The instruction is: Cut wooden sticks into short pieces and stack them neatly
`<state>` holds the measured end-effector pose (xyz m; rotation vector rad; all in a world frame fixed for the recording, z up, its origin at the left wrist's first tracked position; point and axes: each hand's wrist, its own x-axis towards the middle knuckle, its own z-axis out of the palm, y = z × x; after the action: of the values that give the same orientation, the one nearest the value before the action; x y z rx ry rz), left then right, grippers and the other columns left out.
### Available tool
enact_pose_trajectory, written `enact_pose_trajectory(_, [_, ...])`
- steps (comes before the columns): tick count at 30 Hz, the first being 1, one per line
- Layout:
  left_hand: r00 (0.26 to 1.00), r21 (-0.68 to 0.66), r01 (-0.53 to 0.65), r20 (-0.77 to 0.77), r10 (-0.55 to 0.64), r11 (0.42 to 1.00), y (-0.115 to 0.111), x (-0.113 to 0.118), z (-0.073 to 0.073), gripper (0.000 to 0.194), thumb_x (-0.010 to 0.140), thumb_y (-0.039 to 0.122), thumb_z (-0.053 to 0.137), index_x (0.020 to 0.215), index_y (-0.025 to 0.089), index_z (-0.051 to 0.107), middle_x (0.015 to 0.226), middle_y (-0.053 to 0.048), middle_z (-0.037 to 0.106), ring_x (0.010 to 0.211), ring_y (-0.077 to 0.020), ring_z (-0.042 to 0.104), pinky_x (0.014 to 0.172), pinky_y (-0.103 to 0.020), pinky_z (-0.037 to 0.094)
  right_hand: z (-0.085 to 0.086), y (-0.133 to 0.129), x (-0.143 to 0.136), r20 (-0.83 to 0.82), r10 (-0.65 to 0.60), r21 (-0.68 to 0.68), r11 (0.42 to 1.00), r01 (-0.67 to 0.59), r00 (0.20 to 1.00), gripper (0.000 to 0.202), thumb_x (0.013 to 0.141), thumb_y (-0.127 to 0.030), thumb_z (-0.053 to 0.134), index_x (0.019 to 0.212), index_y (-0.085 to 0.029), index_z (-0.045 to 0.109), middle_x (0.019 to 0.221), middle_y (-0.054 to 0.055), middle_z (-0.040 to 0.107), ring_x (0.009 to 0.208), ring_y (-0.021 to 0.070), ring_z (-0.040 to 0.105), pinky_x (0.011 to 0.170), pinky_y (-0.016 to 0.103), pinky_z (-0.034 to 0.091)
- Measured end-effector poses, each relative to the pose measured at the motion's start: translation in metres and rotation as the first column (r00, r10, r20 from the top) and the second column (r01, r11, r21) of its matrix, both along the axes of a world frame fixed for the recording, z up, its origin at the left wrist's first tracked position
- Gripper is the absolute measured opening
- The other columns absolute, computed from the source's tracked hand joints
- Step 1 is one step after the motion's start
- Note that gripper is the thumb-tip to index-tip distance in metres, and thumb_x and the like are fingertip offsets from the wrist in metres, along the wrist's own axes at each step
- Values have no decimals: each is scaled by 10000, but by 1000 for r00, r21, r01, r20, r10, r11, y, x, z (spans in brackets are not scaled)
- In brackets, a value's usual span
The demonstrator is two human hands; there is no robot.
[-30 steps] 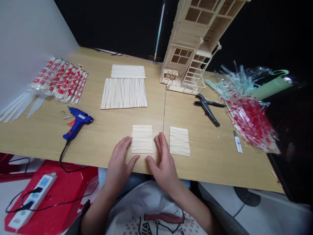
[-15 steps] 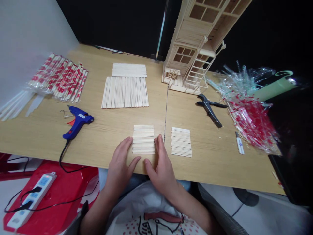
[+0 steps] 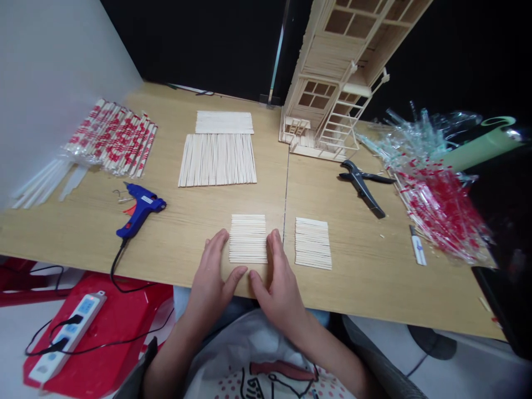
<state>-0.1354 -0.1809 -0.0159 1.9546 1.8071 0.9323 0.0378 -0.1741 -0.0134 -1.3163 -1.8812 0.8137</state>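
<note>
A small square panel of pale sticks [image 3: 248, 239] lies flat on the table between my hands. My left hand [image 3: 214, 277] rests at its left edge, thumb spread away from the fingers, holding nothing. At the right edge is my right hand [image 3: 280, 282], also with the thumb apart and nothing held. A second small stick panel [image 3: 313, 244] lies to the right of my right hand. Farther back are a larger panel of upright sticks [image 3: 218, 159] and a narrow panel [image 3: 224, 122] touching its top edge.
A blue glue gun [image 3: 141, 209] lies left, near wrapped chopsticks [image 3: 114, 136]. A wooden model house [image 3: 320, 83] stands behind. Black cutters [image 3: 363, 187], a small knife [image 3: 418, 246] and red-and-clear wrappers [image 3: 443, 205] lie right. A power strip [image 3: 68, 338] sits on a red stool [image 3: 100, 354].
The whole view has shifted slightly, so the table's contents appear a little farther right. Both hands stay beside the small panel, with hardly any change in pose.
</note>
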Motion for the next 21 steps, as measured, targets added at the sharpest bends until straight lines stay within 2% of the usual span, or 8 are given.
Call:
enact_pose_trajectory(9, [999, -26, 11, 51, -9, 1000, 4, -3, 0, 612, 948, 427, 534, 1476, 165, 368, 1457, -184, 496, 1384, -313, 445, 1150, -558, 377, 1, 5, 1, 7, 13, 12, 1000, -13, 1000, 810, 963, -278, 517, 1603, -203, 27, 1658, 130, 131, 1524, 296, 156, 1211, 556, 273])
enact_pose_trajectory(21, [998, -31, 20, 60, -18, 999, 8, 0, 1, 614, 953, 427, 524, 1481, 160, 361, 1474, -189, 477, 1403, -316, 421, 1161, -570, 353, 0, 13, -2, 18, 27, 37, 999, -28, 999, 820, 961, -280, 510, 1603, -208, 4, 1652, 132, 163, 1522, 298, 164, 1209, 578, 258])
